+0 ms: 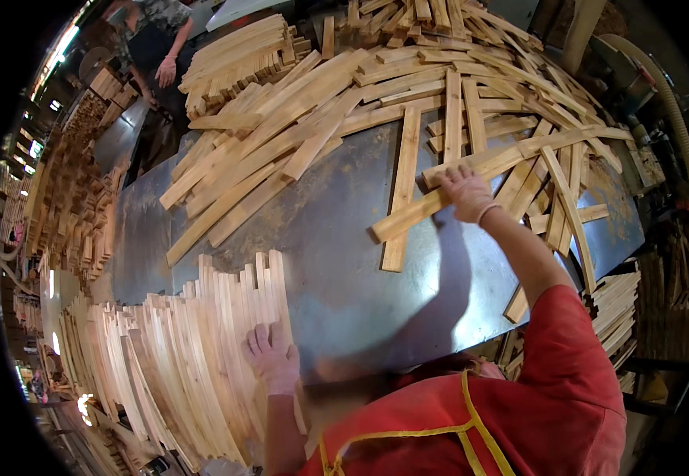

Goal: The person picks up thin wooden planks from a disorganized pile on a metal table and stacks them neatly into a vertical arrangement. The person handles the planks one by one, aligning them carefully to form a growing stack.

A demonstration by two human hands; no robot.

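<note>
My left hand [271, 361] lies with fingers spread on the right side of a row of pale wooden strips [194, 349], which stand side by side at the table's near left edge. Out over the metal table, my right hand [467, 193] has its fingers curled over a long wooden board [531, 149], near that board's left end. A second board [412, 216] sticks out from under the same hand toward the lower left. It crosses over another board [402, 186] that lies lengthwise. The thumb's grip underneath is hidden. Both hands seem to wear thin light gloves.
Loose boards [313, 135] are heaped across the far side of the metal table [344, 293]. A neat stack of boards [233, 51] stands at the far left, near another person [158, 47]. A ribbed hose [669, 103] curves down at the right. More boards [616, 305] are piled below the table's right edge.
</note>
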